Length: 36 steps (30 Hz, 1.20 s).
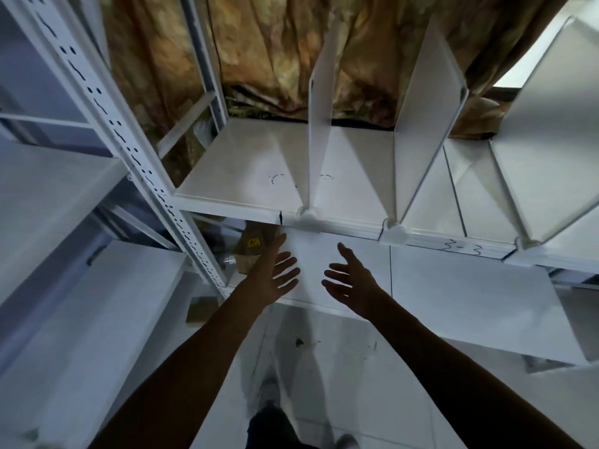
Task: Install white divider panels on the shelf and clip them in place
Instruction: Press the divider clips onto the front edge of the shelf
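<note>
status: left hand (272, 277) and right hand (351, 281) spread, empty. divider (319, 124) stands above them on shelf (243, 163); its clip (308, 217) sits just above, between both. press clip home squarely, holding divider upright.

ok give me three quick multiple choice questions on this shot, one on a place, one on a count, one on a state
1. Where are the left hand and right hand?
A flat on the shelf top
B in front of the shelf edge
C behind a panel

2. How many divider panels stand upright in view?
A one
B three
C six

3. The hands are
A open and empty
B gripping a panel
C fists

Answers:
1 B, both hands show clear of the front edge.
2 B, there is also a middle panel and a right panel.
3 A, the fingers are spread and hold nothing.
</note>
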Each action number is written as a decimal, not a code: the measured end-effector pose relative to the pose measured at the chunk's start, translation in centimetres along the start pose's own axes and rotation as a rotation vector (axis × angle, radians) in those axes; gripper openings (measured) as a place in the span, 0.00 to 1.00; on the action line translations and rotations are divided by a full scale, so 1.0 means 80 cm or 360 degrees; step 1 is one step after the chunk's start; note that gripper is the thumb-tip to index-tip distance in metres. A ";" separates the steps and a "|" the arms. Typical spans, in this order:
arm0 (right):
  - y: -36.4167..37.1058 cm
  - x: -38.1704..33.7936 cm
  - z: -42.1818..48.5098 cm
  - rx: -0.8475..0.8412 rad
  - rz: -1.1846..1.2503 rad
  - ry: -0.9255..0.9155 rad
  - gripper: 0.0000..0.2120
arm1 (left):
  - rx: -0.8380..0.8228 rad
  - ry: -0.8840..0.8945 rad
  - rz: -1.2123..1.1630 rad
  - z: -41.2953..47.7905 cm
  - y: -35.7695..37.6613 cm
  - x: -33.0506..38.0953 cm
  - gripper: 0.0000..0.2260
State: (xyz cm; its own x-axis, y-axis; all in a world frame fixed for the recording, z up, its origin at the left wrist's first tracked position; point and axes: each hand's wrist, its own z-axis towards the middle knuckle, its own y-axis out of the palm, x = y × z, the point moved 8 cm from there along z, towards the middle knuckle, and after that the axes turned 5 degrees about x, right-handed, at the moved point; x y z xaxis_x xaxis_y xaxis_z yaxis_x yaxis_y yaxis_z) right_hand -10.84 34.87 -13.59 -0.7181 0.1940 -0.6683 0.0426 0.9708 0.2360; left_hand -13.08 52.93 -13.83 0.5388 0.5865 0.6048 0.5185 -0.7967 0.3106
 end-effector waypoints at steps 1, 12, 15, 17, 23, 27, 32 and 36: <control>0.008 -0.004 0.004 0.0004 -0.0005 -0.0010 0.34 | -0.0016 0.0003 0.0004 0.004 -0.002 0.007 0.31; 0.076 -0.031 0.055 0.0239 0.0109 -0.0096 0.31 | -0.0082 -0.0106 0.0166 0.075 -0.033 0.080 0.29; 0.077 -0.031 0.060 0.0313 0.0130 -0.0075 0.33 | -0.0121 -0.0157 0.0214 0.088 -0.032 0.081 0.29; 0.075 -0.032 0.064 0.0347 0.0139 -0.0070 0.34 | -0.0140 -0.0173 0.0247 0.096 -0.031 0.083 0.29; 0.071 -0.037 0.077 0.0352 0.0129 -0.0040 0.35 | -0.0178 -0.0191 0.0348 0.109 -0.021 0.080 0.30; 0.068 -0.038 0.087 0.0353 0.0110 -0.0006 0.36 | -0.0169 -0.0207 0.0381 0.114 -0.013 0.070 0.31; 0.065 -0.036 0.095 0.0343 0.0125 0.0018 0.36 | -0.0193 -0.0215 0.0396 0.114 0.005 0.062 0.30; 0.064 -0.037 0.099 0.0348 0.0150 0.0021 0.36 | -0.0213 -0.0191 0.0403 0.119 0.019 0.061 0.29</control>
State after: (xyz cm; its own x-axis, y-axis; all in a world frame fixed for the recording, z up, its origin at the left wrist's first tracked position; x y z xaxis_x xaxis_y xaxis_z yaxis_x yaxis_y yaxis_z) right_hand -3.00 40.37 -16.00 -0.7127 0.2846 -0.6412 0.2584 0.9562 0.1373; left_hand -3.34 55.94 -17.40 0.7185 0.3734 0.5869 0.2696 -0.9273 0.2598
